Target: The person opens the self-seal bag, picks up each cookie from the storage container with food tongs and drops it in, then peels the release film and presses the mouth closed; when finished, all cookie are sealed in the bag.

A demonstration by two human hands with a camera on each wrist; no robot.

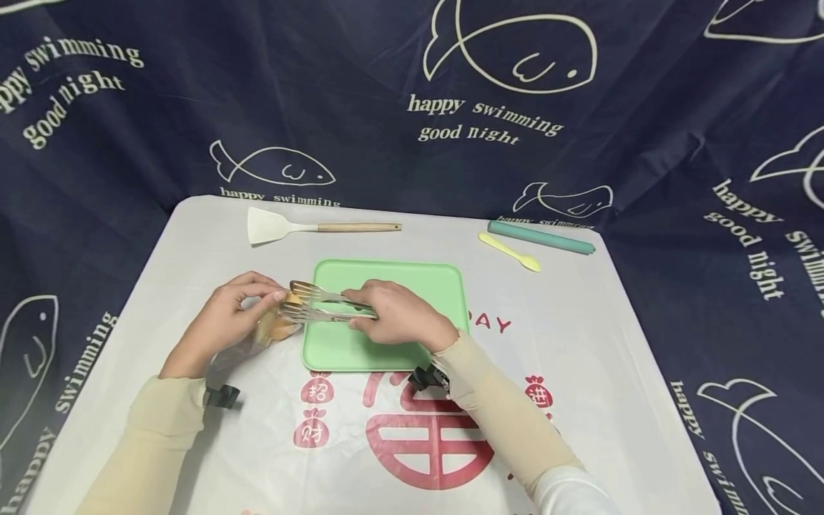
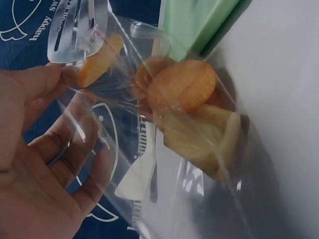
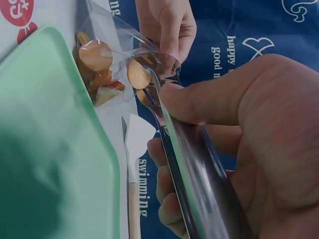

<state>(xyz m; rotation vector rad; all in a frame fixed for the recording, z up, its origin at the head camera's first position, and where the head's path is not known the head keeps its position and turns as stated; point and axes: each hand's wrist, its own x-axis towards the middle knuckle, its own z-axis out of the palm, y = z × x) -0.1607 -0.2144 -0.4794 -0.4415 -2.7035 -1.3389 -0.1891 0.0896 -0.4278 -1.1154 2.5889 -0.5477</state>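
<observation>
My left hand (image 1: 232, 315) pinches the mouth of a clear plastic bag (image 2: 199, 194), left of the green tray. Inside the bag lie several orange-brown food pieces (image 2: 184, 85), some round and some wedge-like. My right hand (image 1: 402, 313) grips metal tongs (image 3: 199, 174) over the tray, their slotted ends reaching left to the bag's opening. Between those ends, in the right wrist view, sits a small rounded orange-brown piece (image 3: 138, 73). The left wrist view shows it at the bag's mouth, close to the left fingertips.
The light green tray (image 1: 386, 270) lies mid-table under the right hand. Behind it is a white spatula (image 1: 270, 225) with a wooden handle. At the back right are a teal stick-shaped thing (image 1: 541, 237) and a yellow spoon (image 1: 511, 252). A dark blue printed curtain (image 1: 373, 86) surrounds the table.
</observation>
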